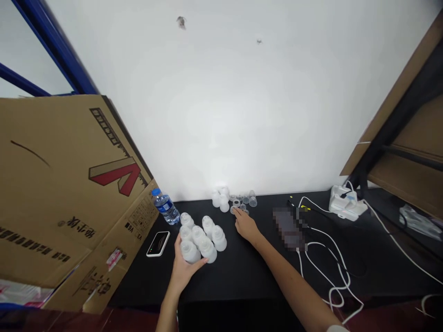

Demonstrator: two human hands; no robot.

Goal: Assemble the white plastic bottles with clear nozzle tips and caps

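Note:
Several small white plastic bottles (202,237) stand grouped on the black table (249,272). My left hand (183,267) cups the near side of this group, fingers wrapped round the closest bottle (190,251). My right hand (245,224) reaches further back, its fingertips closed on a small clear cap (234,210). More white bottles (221,199) and several clear caps (246,200) sit by the wall just beyond that hand.
A large cardboard box (62,198) fills the left. A water bottle (166,207) and a phone (158,243) lie beside it. White cables (332,272) and a white charger (346,203) lie on the right, under wooden shelving (408,138).

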